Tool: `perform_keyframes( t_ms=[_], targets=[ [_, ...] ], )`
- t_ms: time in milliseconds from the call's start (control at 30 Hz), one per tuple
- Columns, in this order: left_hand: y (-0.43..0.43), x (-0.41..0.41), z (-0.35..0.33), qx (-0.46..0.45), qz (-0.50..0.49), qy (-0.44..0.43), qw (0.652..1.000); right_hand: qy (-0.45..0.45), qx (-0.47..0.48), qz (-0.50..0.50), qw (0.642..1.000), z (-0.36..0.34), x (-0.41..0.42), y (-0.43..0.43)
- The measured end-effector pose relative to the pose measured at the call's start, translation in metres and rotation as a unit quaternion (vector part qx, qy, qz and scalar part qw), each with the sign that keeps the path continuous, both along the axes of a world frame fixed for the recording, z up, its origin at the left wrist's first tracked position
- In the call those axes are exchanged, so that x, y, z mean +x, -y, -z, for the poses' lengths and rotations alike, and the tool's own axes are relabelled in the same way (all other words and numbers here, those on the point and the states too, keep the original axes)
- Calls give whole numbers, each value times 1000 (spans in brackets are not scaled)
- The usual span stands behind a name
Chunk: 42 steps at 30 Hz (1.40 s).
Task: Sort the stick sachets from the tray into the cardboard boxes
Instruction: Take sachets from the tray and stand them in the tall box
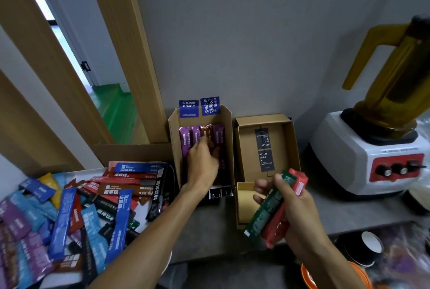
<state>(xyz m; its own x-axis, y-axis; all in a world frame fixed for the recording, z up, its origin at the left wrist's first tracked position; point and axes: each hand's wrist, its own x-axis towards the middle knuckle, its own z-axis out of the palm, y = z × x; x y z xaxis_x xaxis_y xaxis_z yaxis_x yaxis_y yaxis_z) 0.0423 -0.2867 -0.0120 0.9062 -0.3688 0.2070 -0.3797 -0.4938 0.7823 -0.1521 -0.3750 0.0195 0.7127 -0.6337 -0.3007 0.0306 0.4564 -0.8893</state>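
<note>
**Position of parts, left to right**

1. The tray (88,171) sits at the left of the counter (209,237). A loose pile of stick sachets (65,214) lies in it, pointing every way.
2. The left cardboard box (173,139) stands just right of the tray, its long axis running away from the person. Purple sachets (185,139) and one brown sachet (206,130) lie in it side by side, parallel to its length.
3. The left hand (203,163) is inside this box, seen from the back, with its fingers reaching forward onto the sachets. Whether they pinch one or only press cannot be told.
4. The right cardboard box (288,149) stands beside the left one and parallel to it. It shows only a black label strip (264,149) on its floor.
5. The right hand (295,207) grips a bundle of green sachets (263,216) and red sachets (282,219), fingers and thumb curled round it. The bundle is above the near end of the right box.

**Governing relation**

The bundle's long axis runs diagonally, near-left to far-right, across the box's length. The right hand is the nearer hand. The box floor lies ahead and slightly left of it. The bundle will probably need turning parallel to the box before lowering.
</note>
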Motion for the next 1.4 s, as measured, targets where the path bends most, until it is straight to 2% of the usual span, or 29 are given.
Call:
perform_keyframes(
  t_ms=[100,167,267,333,400,500,600,700,767,867,967,1133,1233,1267,1333,1400],
  targets=[
    [-17,-24,-18,-69,19,-24,997,-12,10,4,1000,-4,-2,6],
    [-36,-46,-25,-64,99,-71,990,-21,28,20,999,-8,0,10],
    [-58,-72,-26,-21,258,-221,940,2,45,47,998,-13,6,12],
    [-63,-80,-22,-25,293,-241,925,26,64,48,996,-15,11,10],
    [-66,-84,-18,-64,292,-267,916,37,77,40,996,-16,15,6],
    [-70,-86,-18,-154,222,-326,906,57,73,24,995,-15,16,2],
    [-75,-80,-20,-221,138,-270,927,79,72,-6,994,-16,14,0],
    [-79,-72,-22,-237,105,-185,948,63,64,-48,995,-20,12,-2],
    [-79,-68,-24,-282,98,-206,932,39,35,-60,997,-23,11,-5],
    [-76,-66,-30,-378,94,-298,872,-4,-52,-69,996,-22,10,-9],
    [-73,-68,-36,-406,89,-289,863,-15,-90,-88,992,-19,10,-12],
    [-61,-64,-42,-386,53,-227,893,-23,-81,-123,989,-17,9,-16],
    [-56,-50,-52,-348,32,-135,927,-31,-81,-126,988,-14,9,-14],
    [-54,-42,-56,-316,22,-91,944,-38,-87,-111,989,-12,10,-13],
    [-48,-27,-61,-192,20,-2,981,-61,-116,-70,989,-5,8,-9],
    [-38,-14,-61,-58,33,39,997,-79,-137,-53,986,0,6,-7]
  ],
)
